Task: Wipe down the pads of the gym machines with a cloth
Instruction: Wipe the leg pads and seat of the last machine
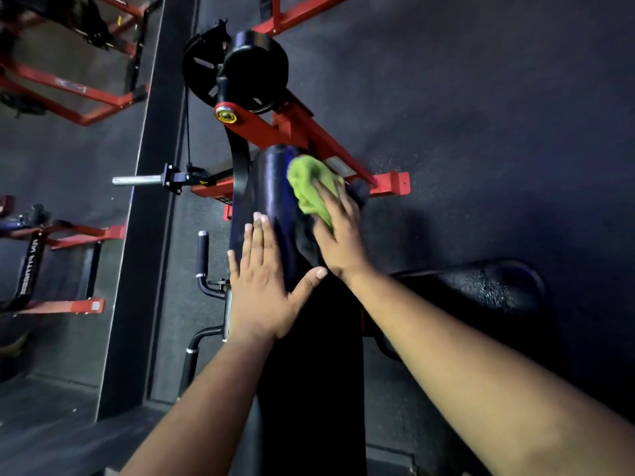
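Note:
A long black pad [271,187] of a red-framed gym machine runs up the middle of the view. My left hand [263,286] lies flat on the pad's near part, fingers straight and thumb spread. My right hand [338,231] presses a crumpled green cloth [307,182] against the pad's right side, fingers extended over the cloth. A second round black pad [254,68] sits farther up the machine.
The red frame [391,183] juts out to the right of the pad. A chrome weight peg [137,181] and black grip handles [202,250] stick out on the left. More red machines [68,87] stand at far left. Dark rubber floor [481,115] lies all around.

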### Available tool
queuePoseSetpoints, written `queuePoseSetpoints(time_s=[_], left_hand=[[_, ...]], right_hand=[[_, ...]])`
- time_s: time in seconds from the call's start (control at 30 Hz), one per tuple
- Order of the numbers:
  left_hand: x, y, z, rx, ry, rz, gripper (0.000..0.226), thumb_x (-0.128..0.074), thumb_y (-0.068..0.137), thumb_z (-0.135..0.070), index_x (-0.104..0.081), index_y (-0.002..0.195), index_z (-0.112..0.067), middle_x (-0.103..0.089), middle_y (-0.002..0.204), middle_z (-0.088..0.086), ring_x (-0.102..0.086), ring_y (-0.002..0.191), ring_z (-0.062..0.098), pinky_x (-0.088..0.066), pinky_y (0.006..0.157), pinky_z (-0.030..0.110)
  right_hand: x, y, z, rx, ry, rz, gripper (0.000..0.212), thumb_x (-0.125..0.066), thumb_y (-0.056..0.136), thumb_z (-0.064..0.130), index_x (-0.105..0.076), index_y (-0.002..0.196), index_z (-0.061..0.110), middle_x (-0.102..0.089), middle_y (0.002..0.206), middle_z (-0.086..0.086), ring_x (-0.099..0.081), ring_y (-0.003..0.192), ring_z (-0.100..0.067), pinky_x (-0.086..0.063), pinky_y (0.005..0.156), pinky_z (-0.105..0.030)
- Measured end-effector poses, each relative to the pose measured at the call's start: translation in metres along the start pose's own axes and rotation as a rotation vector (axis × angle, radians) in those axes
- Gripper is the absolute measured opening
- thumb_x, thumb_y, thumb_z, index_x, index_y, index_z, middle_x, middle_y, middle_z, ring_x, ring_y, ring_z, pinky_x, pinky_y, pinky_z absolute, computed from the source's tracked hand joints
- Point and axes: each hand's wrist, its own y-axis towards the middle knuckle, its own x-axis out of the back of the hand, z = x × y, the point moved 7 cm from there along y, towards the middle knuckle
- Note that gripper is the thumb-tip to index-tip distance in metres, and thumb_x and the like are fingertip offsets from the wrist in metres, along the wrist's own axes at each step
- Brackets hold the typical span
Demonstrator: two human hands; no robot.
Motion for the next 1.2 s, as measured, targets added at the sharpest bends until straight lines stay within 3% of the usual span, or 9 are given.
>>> queuePoseSetpoints(time_s=[0.13, 0.27, 0.4, 0.53, 0.77, 0.9, 1.03, 1.1, 1.2], left_hand=[[-0.001, 0.0, 0.0, -0.005, 0.002, -0.002, 0.111, -0.02, 0.08, -0.095, 0.004, 0.164, -0.028, 0.009, 0.172, -0.004, 0.009, 0.158, 0.015, -0.002, 0.128, 0.054], [0.0, 0.0, -0.003, -0.001, 0.006, 0.004, 0.109, -0.019, 0.08, -0.095, 0.003, 0.164, -0.029, 0.01, 0.172, -0.005, 0.012, 0.158, 0.013, 0.0, 0.128, 0.052], [0.001, 0.0, -0.003, 0.006, 0.004, -0.012, 0.111, -0.018, 0.079, -0.096, 0.001, 0.164, -0.028, 0.008, 0.172, -0.004, 0.015, 0.155, 0.009, 0.0, 0.128, 0.05], [0.002, -0.001, -0.004, 0.005, 0.008, -0.005, 0.11, -0.02, 0.08, -0.095, 0.0, 0.164, -0.027, 0.006, 0.173, -0.002, 0.007, 0.159, 0.016, 0.001, 0.128, 0.051], [0.001, 0.0, -0.002, -0.007, 0.004, -0.025, 0.11, -0.017, 0.079, -0.095, 0.0, 0.164, -0.027, 0.006, 0.173, -0.001, 0.005, 0.159, 0.016, -0.002, 0.128, 0.053], [0.0, 0.001, 0.0, -0.01, -0.021, -0.032, 0.11, -0.018, 0.079, -0.094, -0.003, 0.164, -0.026, 0.005, 0.173, -0.002, 0.005, 0.159, 0.016, -0.002, 0.127, 0.055], [0.002, -0.001, -0.001, -0.018, -0.061, -0.028, 0.102, -0.02, 0.085, -0.087, -0.004, 0.165, -0.025, 0.007, 0.172, -0.004, 0.008, 0.158, 0.016, 0.003, 0.126, 0.057], [0.007, -0.006, -0.003, -0.029, -0.059, -0.06, 0.094, -0.019, 0.089, -0.081, -0.005, 0.164, -0.026, 0.008, 0.172, -0.003, 0.007, 0.159, 0.016, 0.005, 0.125, 0.059], [0.01, -0.023, -0.002, -0.039, -0.057, -0.119, 0.088, -0.018, 0.093, -0.076, -0.011, 0.164, -0.024, 0.003, 0.173, -0.002, 0.001, 0.159, 0.016, 0.004, 0.125, 0.059]], right_hand=[[-0.015, -0.045, -0.093, -0.442, 0.114, 0.126, 0.069, -0.04, 0.092, 0.042, -0.036, 0.156, 0.017, -0.033, 0.164, -0.015, -0.024, 0.154, -0.03, -0.015, 0.125, -0.031], [-0.012, 0.017, -0.107, -0.559, 0.08, 0.024, 0.079, -0.035, 0.081, 0.05, -0.047, 0.153, 0.019, -0.045, 0.158, -0.005, -0.039, 0.147, -0.024, -0.028, 0.122, -0.045], [-0.011, -0.051, -0.082, -0.342, 0.049, 0.034, 0.067, -0.041, 0.088, 0.033, -0.047, 0.152, 0.011, -0.043, 0.158, -0.015, -0.037, 0.147, -0.036, -0.028, 0.12, -0.053], [-0.005, -0.172, -0.054, -0.289, 0.078, 0.091, 0.061, -0.046, 0.09, 0.022, -0.043, 0.151, 0.017, -0.042, 0.156, -0.017, -0.035, 0.146, -0.035, -0.028, 0.118, -0.059], [0.0, -0.033, -0.031, -0.316, 0.037, 0.001, 0.071, -0.039, 0.088, 0.038, -0.044, 0.153, 0.013, -0.049, 0.154, -0.013, -0.044, 0.141, -0.033, -0.031, 0.117, -0.052], [-0.002, -0.112, -0.006, -0.165, 0.064, -0.02, 0.06, -0.047, 0.092, 0.024, -0.047, 0.15, 0.011, -0.045, 0.155, -0.019, -0.039, 0.143, -0.035, -0.03, 0.118, -0.055], [0.007, -0.231, 0.02, -0.047, 0.099, 0.089, 0.066, -0.051, 0.095, 0.023, -0.031, 0.158, 0.022, -0.03, 0.165, -0.013, -0.026, 0.152, -0.028, -0.018, 0.125, -0.043], [0.005, -0.215, 0.015, -0.087, 0.072, 0.091, 0.063, -0.049, 0.099, 0.03, -0.029, 0.159, 0.026, -0.034, 0.163, -0.013, -0.029, 0.151, -0.029, -0.021, 0.124, -0.046], [-0.003, -0.134, 0.014, -0.157, 0.009, 0.039, 0.061, -0.046, 0.096, 0.033, -0.042, 0.154, 0.014, -0.044, 0.157, -0.016, -0.039, 0.145, -0.035, -0.03, 0.119, -0.054]])
